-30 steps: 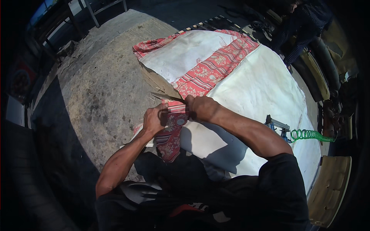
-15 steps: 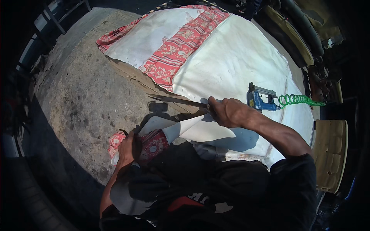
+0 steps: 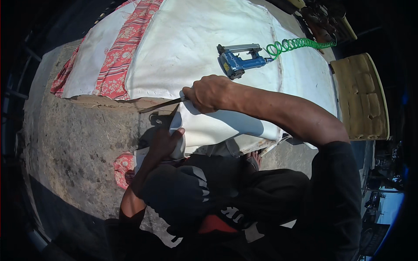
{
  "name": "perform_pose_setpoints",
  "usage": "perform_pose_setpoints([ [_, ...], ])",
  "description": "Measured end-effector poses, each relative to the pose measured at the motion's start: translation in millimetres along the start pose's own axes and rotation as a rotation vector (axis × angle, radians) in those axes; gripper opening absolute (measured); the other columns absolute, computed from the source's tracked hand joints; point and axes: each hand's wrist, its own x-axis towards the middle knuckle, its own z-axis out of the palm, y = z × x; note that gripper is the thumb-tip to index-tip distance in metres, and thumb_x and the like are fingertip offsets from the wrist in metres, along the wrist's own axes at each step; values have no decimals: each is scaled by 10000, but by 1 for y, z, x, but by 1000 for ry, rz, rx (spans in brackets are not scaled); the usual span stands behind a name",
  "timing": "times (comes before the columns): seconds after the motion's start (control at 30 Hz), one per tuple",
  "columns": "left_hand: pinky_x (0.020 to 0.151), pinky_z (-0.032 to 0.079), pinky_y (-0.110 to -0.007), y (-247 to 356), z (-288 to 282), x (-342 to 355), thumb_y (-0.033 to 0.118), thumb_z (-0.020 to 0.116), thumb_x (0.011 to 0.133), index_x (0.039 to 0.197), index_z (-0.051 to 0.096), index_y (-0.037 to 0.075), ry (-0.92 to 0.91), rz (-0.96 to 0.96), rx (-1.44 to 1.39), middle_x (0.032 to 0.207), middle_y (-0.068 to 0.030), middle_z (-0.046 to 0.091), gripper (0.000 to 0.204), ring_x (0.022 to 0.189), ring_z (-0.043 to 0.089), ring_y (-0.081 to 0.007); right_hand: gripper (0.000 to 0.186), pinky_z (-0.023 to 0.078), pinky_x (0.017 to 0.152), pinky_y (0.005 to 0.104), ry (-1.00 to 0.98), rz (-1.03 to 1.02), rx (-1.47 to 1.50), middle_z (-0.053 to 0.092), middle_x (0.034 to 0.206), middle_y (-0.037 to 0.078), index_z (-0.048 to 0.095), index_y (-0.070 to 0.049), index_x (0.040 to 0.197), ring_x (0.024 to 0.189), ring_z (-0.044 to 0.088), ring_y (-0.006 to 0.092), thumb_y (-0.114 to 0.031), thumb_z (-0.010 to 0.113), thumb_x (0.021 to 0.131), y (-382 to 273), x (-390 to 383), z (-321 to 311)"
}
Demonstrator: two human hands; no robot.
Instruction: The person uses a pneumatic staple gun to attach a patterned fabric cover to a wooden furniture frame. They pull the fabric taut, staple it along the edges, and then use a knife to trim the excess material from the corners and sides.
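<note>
My right hand (image 3: 208, 93) is closed around the handle of a long knife (image 3: 159, 105), its blade pointing left at a raised white fabric edge. Just below, my left hand (image 3: 167, 141) grips the folded white fabric (image 3: 217, 128); some of its fingers are in shadow. Beyond them lies a large white covering (image 3: 183, 43) with a red floral striped band (image 3: 119, 54), over a brown cardboard-like edge (image 3: 89, 102). A red patterned cloth end (image 3: 124, 167) hangs beside my left forearm.
A blue staple gun (image 3: 239, 61) with a coiled green hose (image 3: 296, 43) rests on the white covering. A tan tufted cushion (image 3: 359, 95) stands at the right. Stained concrete (image 3: 74, 161) is at the left, and my foot (image 3: 254, 161) shows below the fabric.
My view has swung right and down. The knife has moved away from the red band to the white fabric, which my left hand has lifted. The co-worker has left the view.
</note>
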Motion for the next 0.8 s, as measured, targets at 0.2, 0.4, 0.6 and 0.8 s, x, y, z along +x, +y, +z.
perform_pose_setpoints([
  [0.2,934,516,-456,10,9,-56,360,733,893,1294,609,-16,35,143,-121,1082,-218,724,563,1044,703,-362,263,581,748,506,38,11,4,720,886,212,609,-39,1150,847,724,396,-203,477,993,32,-60,15],
  [0.4,953,515,-448,36,-12,-93,353,736,898,1359,561,-8,-265,-183,-222,1134,-191,720,611,1070,701,-325,222,565,700,546,23,11,-36,688,768,232,553,-34,1098,748,708,437,-220,494,992,79,-111,41],
  [0.6,955,514,-441,53,4,-107,357,740,894,1361,559,-8,-278,-339,-73,1140,-185,719,620,1076,699,-316,227,561,688,559,74,-18,10,679,757,239,548,-38,1106,753,704,441,-227,484,998,110,-150,49],
  [0.8,958,513,-435,76,14,-113,361,744,891,1364,557,-9,-254,-459,20,1146,-179,719,629,1081,697,-307,231,570,744,539,68,-113,65,690,818,224,568,-69,1139,814,701,439,-213,476,983,115,-129,51],
])
